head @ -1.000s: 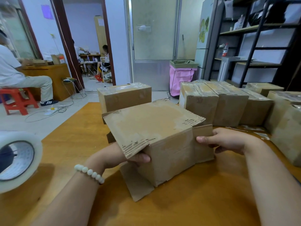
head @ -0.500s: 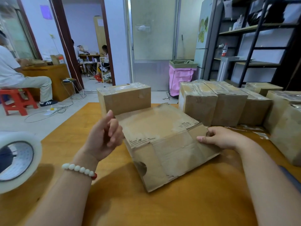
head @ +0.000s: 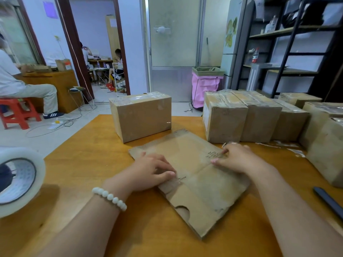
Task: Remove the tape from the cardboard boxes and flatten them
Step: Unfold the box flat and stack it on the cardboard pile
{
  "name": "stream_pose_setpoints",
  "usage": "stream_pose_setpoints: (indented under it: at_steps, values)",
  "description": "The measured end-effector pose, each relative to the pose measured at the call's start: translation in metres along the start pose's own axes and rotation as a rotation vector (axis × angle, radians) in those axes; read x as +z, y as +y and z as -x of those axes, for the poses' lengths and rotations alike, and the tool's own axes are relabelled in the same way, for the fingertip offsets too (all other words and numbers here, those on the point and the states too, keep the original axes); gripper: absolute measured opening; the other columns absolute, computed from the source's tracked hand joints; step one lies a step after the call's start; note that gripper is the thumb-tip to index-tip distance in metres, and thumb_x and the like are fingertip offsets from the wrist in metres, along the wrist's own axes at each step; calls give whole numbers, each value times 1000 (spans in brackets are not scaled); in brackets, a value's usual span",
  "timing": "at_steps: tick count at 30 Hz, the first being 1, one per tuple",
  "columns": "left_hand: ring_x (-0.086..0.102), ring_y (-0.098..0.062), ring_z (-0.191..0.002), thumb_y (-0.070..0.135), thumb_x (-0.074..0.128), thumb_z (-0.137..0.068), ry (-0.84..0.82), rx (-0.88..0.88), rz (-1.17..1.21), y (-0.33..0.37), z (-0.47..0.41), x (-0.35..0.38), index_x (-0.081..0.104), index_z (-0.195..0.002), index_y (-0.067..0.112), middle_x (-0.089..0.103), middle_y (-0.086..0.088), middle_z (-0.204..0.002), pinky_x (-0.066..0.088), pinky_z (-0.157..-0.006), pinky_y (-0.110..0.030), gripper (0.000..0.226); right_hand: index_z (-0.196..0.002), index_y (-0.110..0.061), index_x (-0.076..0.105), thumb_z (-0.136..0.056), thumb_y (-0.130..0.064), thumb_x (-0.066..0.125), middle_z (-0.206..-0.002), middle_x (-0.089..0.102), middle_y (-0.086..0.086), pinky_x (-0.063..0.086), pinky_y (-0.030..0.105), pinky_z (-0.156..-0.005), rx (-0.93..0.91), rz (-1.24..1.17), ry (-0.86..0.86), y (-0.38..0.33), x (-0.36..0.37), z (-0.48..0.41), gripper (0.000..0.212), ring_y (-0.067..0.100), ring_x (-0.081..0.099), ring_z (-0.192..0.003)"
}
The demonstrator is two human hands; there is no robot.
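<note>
Brown corrugated card, scuffed pale where its paper skin has torn: that is the flattened box [head: 194, 164]. It lies collapsed on the wooden table [head: 92, 164], just in front of the taped box [head: 143, 117] that stands upright at the far middle, and a little to that box's right.

My left hand [head: 150, 171] lies palm-down on the card's left edge, fingers straight and loosely spread, holding nothing. My right hand [head: 239, 160] rests on the card's far right part, also uncurled, with thumb and forefinger tips pressing at a ragged patch. I judge this to be the pressing-flat step, nearly done for this one.

I expect the sheet to be light and fairly stiff across its panels but springy at the creases, so it may lift again once the pressure goes. The surface looks dry and rough (no slip to worry about), though the frayed edges could tear further if tugged. The best hold is probably an edge pinch on a long side, away from the semicircular cut-out at the near end.

To the right of the taped box stands a row of sealed boxes [head: 259, 117], which I take to be waiting their turn. Well to its left and nearer me sits a clear tape roll [head: 18, 179]; far to its right and nearer me lies a dark slim tool [head: 328, 201], too blurred to name.
</note>
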State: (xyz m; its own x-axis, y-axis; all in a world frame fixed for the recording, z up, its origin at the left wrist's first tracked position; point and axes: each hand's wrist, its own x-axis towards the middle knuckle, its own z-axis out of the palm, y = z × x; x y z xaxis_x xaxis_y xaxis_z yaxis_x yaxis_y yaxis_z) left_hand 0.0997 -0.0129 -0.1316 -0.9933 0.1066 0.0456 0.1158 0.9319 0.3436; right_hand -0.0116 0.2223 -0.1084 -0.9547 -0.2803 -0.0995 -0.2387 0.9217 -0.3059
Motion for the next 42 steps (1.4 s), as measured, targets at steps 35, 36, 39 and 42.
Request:
stream_pose_setpoints:
  at_steps: [35, 36, 39, 42]
  values:
    - [10, -29, -146, 30, 70, -86, 855, -661, 676, -56, -24, -3, 11, -152, 15, 10, -10, -156, 18, -116, -45, 90, -140, -36, 36, -78, -68, 56, -147, 23, -7, 28, 42, -112, -378, -24, -322, -37, 19, 20, 72, 16, 23, -138]
    - [8, -30, -146, 31, 72, -85, 849, -673, 682, -63, -28, -4, 7, -153, 17, 6, -11, -157, 17, -117, -46, 95, -137, -36, 39, -79, -68, 55, -145, 26, -6, 28, 42, -111, -373, -29, -289, -39, 20, 21, 68, 15, 25, -136]
    - [0, -29, -148, 35, 77, -81, 787, -649, 646, -81, -39, -10, -5, -154, 21, -4, -9, -160, 14, -119, -49, 111, -132, -37, 41, -81, -66, 53, -143, 29, -6, 22, 44, -113, -374, 27, -220, -42, 26, 21, 60, 16, 25, -136]
    - [-7, -24, -149, 35, 80, -78, 735, -585, 651, -92, -47, -17, -11, -153, 23, -12, -6, -162, 9, -120, -48, 119, -128, -38, 43, -82, -67, 51, -140, 31, -5, 19, 47, -114, -361, 32, -194, -44, 30, 19, 55, 17, 24, -135]
